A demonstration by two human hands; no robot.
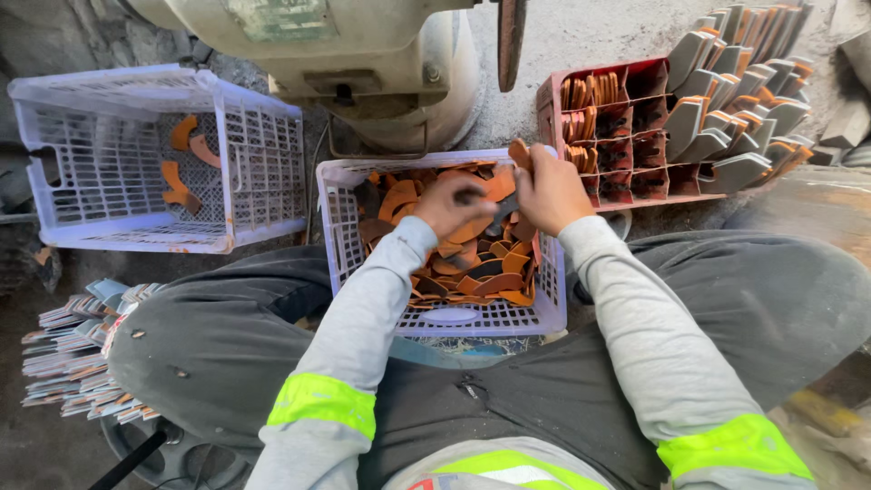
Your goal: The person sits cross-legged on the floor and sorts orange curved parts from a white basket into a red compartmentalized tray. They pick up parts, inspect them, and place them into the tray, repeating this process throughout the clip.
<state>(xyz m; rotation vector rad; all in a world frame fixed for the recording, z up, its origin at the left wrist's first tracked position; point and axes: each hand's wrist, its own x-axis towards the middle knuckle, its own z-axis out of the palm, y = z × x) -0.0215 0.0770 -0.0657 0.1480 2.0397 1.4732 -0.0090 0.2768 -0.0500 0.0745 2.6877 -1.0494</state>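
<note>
Largest in my view is the pale machine housing (363, 54) at the far centre, standing on the grey floor (590, 36). At far left I see a white lattice crate (109, 163) holding only a few orange curved pieces (177, 181). At far right lies a red compartmented tray (626, 136); its left cells hold upright orange strips, and its right side is overlaid by rows of grey wedge-shaped blocks (735, 109) that spill beyond the tray. Near left, beside my knee, a fanned stack of thin flat sheets (77, 354) rests on the floor.

Between my knees sits a second white lattice basket (553, 299), heaped with orange and dark brown curved leather-like pieces (481, 272). Both of my hands work above its far end, close beside each other. My left hand (449, 204) is curled down onto the heap, its fingers closed around a piece from the pile. My right hand (549, 191) is closed around a small stack of the same orange pieces (519, 154), whose upper ends stick out above the fist, near the tray's left edge.
</note>
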